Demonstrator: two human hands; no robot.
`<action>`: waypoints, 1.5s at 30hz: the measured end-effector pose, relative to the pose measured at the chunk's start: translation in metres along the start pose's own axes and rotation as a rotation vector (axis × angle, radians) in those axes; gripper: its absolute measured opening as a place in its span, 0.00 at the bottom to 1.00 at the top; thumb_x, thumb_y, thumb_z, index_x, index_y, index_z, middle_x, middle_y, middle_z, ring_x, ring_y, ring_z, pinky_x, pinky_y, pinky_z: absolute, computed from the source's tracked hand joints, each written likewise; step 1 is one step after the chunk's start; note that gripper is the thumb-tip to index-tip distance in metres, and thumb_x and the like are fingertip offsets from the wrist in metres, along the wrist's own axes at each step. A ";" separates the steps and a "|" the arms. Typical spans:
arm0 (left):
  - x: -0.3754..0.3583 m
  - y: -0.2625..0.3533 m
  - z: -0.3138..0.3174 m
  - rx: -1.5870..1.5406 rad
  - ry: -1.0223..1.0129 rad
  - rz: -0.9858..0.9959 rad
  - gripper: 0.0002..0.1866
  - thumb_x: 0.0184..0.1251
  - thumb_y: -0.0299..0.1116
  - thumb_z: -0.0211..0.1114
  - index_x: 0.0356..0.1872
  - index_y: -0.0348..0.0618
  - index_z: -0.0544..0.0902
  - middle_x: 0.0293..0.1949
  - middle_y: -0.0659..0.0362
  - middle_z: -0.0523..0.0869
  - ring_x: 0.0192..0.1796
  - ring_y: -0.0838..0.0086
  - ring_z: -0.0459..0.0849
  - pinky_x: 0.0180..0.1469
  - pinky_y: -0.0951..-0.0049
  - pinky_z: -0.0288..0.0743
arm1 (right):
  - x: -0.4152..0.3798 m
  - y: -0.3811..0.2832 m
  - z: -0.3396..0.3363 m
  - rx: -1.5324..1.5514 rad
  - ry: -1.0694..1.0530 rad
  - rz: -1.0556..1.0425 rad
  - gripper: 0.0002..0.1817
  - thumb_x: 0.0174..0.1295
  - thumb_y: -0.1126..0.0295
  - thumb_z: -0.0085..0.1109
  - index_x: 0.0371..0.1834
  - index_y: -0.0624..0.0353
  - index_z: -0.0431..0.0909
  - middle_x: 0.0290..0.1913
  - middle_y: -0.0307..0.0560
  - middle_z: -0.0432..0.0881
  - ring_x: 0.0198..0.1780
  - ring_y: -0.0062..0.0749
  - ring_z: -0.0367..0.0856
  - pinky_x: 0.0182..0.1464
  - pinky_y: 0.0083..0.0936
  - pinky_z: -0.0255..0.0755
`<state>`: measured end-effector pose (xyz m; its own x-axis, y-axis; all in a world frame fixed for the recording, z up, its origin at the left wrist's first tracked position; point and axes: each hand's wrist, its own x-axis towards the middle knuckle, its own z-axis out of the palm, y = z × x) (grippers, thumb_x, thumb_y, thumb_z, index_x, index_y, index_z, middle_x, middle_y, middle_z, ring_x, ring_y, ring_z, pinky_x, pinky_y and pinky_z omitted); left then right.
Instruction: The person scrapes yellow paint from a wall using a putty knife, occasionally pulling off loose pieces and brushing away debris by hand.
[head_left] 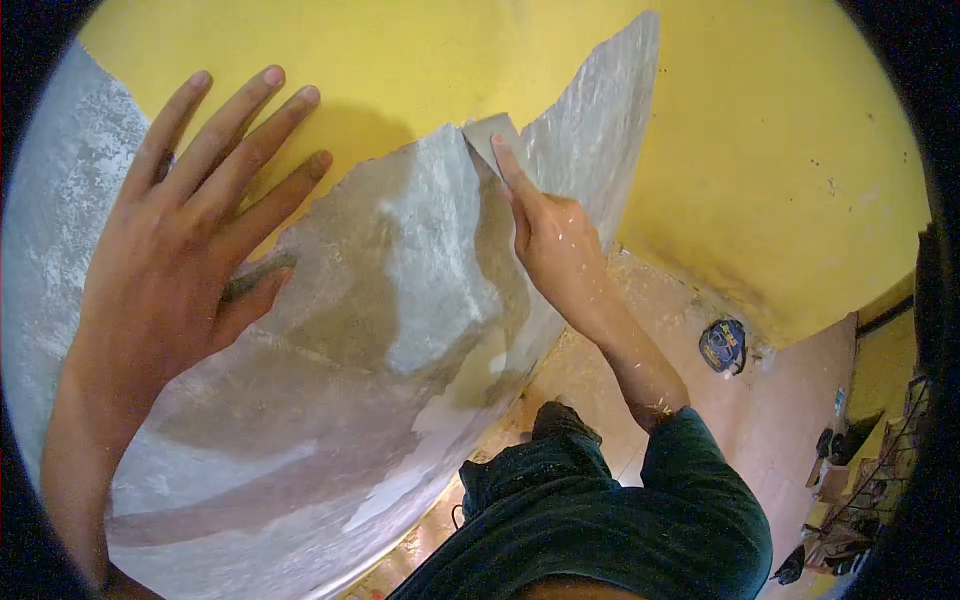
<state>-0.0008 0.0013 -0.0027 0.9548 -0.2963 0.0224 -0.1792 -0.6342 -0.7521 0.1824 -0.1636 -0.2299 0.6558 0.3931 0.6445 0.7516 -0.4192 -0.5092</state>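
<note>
We hold our left hand [170,250] with fingers spread apart over the wall [60,210], across the ragged edge of the yellow paint [400,50]. Our right hand [550,235] is closed on a flat grey scraper [482,132], index finger along it, where paint meets grey patch [430,240].

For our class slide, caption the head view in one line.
The right hand holds a flat grey scraper against a yellow-and-grey wall; the left hand is spread open.

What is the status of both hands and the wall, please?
Left hand: open, spread before wall. Right hand: holding flat grey piece at edge of yellow paint. Wall: part grey, part yellow. No obstruction visible.
</note>
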 end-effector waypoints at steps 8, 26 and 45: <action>0.001 0.000 0.001 0.006 0.011 0.007 0.41 0.47 0.42 0.73 0.69 0.47 0.75 0.80 0.52 0.61 0.83 0.54 0.52 0.83 0.44 0.42 | -0.001 -0.001 0.001 0.010 -0.025 0.012 0.34 0.71 0.76 0.56 0.80 0.44 0.61 0.22 0.65 0.77 0.24 0.60 0.79 0.28 0.48 0.70; -0.003 -0.003 0.000 -0.048 0.031 0.022 0.41 0.46 0.41 0.73 0.69 0.49 0.76 0.79 0.52 0.62 0.83 0.55 0.53 0.83 0.45 0.42 | -0.016 0.012 0.013 0.141 -0.019 0.021 0.33 0.72 0.75 0.55 0.80 0.44 0.62 0.21 0.66 0.76 0.24 0.62 0.79 0.29 0.49 0.70; 0.000 0.002 0.001 -0.027 0.013 0.001 0.40 0.49 0.40 0.73 0.69 0.49 0.76 0.80 0.53 0.61 0.83 0.56 0.52 0.83 0.46 0.42 | 0.005 -0.006 0.005 0.139 0.072 0.034 0.30 0.73 0.72 0.54 0.79 0.47 0.64 0.21 0.66 0.76 0.23 0.64 0.78 0.28 0.50 0.70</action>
<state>-0.0011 0.0007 -0.0043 0.9516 -0.3059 0.0300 -0.1867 -0.6527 -0.7343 0.1815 -0.1548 -0.2267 0.6780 0.3188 0.6623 0.7349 -0.3122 -0.6021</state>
